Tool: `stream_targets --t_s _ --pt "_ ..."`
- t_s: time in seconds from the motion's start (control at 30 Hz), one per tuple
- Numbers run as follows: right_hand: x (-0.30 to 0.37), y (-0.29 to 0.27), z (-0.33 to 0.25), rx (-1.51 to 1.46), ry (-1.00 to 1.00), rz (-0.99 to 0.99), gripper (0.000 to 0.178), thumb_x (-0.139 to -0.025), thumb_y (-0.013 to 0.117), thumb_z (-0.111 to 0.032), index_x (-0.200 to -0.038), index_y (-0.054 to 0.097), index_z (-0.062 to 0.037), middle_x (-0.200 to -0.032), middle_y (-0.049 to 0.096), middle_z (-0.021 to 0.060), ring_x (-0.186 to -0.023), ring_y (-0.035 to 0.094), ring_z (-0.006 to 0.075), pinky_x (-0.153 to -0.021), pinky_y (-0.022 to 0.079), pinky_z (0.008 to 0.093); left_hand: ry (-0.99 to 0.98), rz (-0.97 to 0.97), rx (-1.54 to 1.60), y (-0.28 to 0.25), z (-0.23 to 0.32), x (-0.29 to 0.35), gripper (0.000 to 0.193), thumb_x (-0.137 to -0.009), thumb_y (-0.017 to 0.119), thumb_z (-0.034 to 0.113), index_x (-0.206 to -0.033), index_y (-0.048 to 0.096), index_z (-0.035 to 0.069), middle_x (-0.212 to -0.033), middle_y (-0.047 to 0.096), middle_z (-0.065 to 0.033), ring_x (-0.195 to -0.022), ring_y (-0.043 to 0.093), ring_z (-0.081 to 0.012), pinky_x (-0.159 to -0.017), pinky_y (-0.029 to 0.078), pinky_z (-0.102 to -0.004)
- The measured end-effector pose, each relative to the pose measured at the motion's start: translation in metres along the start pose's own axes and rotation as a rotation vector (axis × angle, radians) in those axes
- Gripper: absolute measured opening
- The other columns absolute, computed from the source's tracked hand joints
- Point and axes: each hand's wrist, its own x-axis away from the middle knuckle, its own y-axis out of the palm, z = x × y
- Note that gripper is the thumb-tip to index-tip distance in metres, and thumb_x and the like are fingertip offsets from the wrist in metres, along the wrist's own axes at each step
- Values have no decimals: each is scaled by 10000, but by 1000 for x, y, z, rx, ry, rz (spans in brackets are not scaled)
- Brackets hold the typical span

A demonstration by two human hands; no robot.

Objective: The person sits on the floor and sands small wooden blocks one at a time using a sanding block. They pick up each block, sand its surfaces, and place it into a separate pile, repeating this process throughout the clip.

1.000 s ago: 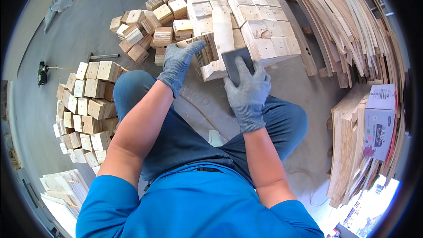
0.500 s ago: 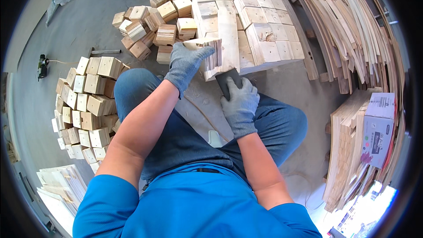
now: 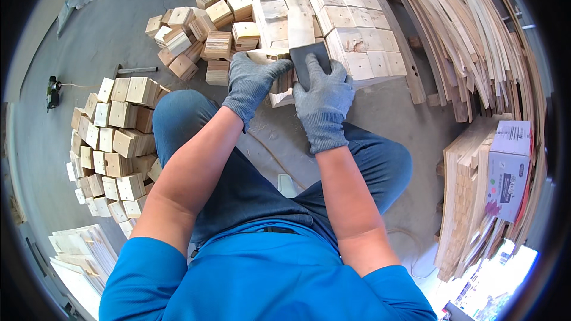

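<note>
Grey knitted gloves cover both hands. Closed around a pale wooden block [image 3: 267,55] is my left hand [image 3: 254,81], thumb along its near side; layered edges show on the block. My right hand [image 3: 324,100] grips a dark grey rectangular pad [image 3: 301,64], like a sanding pad, its fingers pressed on the upper face. The pad's left edge meets the right end of the block; whether they touch I cannot tell. Just beyond, a pale flat board [image 3: 301,28] lies on neatly stacked wooden blocks [image 3: 357,40], partly covered by the pad.
Loose blocks [image 3: 219,44] are heaped beyond my left hand, and a piled group of blocks [image 3: 122,139] stands left of my knee. Long wood strips [image 3: 461,41] lie at the far right, near a cardboard box [image 3: 509,169]. A small dark tool [image 3: 53,93] with a cord rests far left.
My right hand has moved up and slightly left with the dark pad, from below the board to the end of the block. The left hand keeps its hold, nearly still.
</note>
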Motion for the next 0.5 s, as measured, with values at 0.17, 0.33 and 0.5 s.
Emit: stream_targets --t_s 0.17,0.33,0.5 --pt "40 9 8 28 48 -117 702 -800 898 -325 -1461 689 -214 -1395 546 215 -1249 569 438 -1052 493 556 89 -39 -296 8 -26 0 992 -584 1029 593 -1177 658 -109 -1164 717 -281 -1104 722 -362 -974 591 -454" --pt "81 17 2 5 42 -234 717 -801 896 -353 -1473 680 -230 -1416 535 209 -1236 560 433 -1006 490 555 28 7 -184 8 -40 -13 964 -655 1035 499 -1229 573 -124 -1200 688 -248 -1073 725 -335 -950 611 -425" --pt "82 9 16 -24 105 -291 688 -789 895 -371 -1429 720 -192 -1432 556 230 -1250 561 441 -1067 479 552 -117 -26 311 2 1 -4 833 -769 1011 253 -1273 466 -125 -1182 686 -243 -992 750 -237 -838 661 -337"
